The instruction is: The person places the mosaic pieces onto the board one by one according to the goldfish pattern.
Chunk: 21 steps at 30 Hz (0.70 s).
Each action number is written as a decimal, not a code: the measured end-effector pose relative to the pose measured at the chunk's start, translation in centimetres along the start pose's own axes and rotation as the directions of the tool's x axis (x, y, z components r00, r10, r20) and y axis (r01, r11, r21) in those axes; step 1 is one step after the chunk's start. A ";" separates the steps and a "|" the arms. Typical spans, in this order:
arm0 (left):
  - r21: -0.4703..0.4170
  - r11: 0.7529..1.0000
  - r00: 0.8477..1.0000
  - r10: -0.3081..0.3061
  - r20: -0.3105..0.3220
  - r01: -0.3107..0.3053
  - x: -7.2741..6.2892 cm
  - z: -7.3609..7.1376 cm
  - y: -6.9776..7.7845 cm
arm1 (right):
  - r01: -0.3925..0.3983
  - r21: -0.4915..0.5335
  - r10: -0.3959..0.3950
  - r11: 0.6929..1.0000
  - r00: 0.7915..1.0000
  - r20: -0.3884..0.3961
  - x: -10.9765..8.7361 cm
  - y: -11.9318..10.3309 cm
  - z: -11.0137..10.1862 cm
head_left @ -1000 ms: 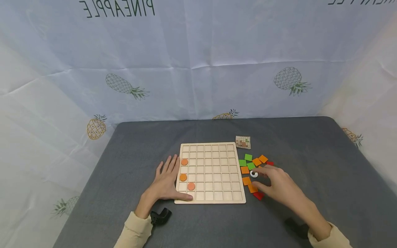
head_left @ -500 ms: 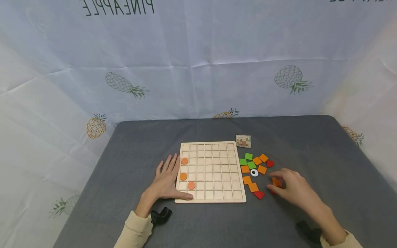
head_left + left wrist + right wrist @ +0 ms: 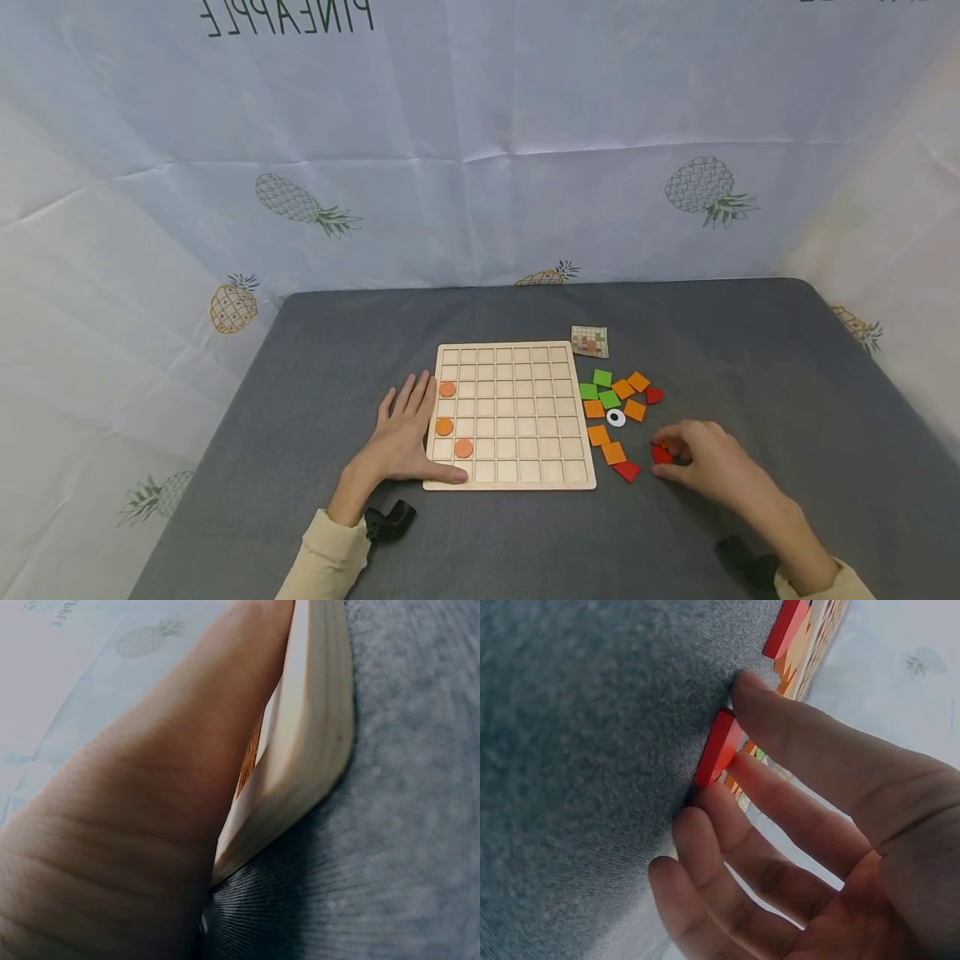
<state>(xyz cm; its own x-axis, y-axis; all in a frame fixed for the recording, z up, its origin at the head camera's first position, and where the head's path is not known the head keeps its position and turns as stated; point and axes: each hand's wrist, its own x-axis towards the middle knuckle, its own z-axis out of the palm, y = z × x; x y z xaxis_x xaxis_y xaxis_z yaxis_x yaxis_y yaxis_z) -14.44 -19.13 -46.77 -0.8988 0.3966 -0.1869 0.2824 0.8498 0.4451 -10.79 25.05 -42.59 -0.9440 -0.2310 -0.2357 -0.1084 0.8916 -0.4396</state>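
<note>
A pale wooden grid board (image 3: 516,417) lies on the dark cloth. My left hand (image 3: 397,442) rests at its left edge, fingers spread and thumb over the near left corner. Two orange discs (image 3: 444,427) and a salmon disc (image 3: 463,448) sit in grid cells. To the right of the board my right hand (image 3: 708,462) pinches a red tile (image 3: 718,748) between thumb and fingers, low at the cloth. A bit of orange shows behind that tile in the head view.
Between board and right hand lie orange tiles (image 3: 613,453), green tiles (image 3: 602,377), another red tile (image 3: 627,472) and a white ring-like disc (image 3: 616,417) with a dark centre. A further red piece (image 3: 655,396) lies behind. A small patterned card (image 3: 590,342) is beyond the board's far right corner.
My right hand has moved right from beside the white disc to the outer pieces, where its fingers have closed on a red tile. The left hand stays in place.
</note>
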 end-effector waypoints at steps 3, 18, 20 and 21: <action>-0.004 1.000 1.000 -0.005 0.003 0.005 0.0 0.0 0.0 | -0.004 0.006 0.004 1.000 1.000 0.009 0.0 0.2 0.0; -0.032 0.999 0.999 0.035 -0.010 -0.035 -0.1 -0.2 -0.1 | 0.014 0.033 -0.014 0.999 1.000 0.008 -0.2 0.3 0.0; -0.035 0.998 0.999 0.045 -0.019 -0.045 -0.2 -0.2 -0.1 | 0.018 0.031 -0.018 0.999 1.000 -0.001 -0.1 0.3 0.0; -0.034 0.998 0.999 0.049 -0.020 -0.049 -0.3 -0.3 0.0 | 0.020 0.030 -0.020 0.999 1.000 -0.003 -0.1 0.3 0.0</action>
<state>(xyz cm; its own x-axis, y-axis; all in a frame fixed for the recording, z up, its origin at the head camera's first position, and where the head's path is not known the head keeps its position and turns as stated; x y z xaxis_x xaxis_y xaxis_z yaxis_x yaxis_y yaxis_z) -14.31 -19.36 -46.52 -0.8904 0.4306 -0.1479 0.3147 0.8169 0.4834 -10.72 25.32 -42.64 -0.9427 -0.2471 -0.2242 -0.1176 0.8749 -0.4698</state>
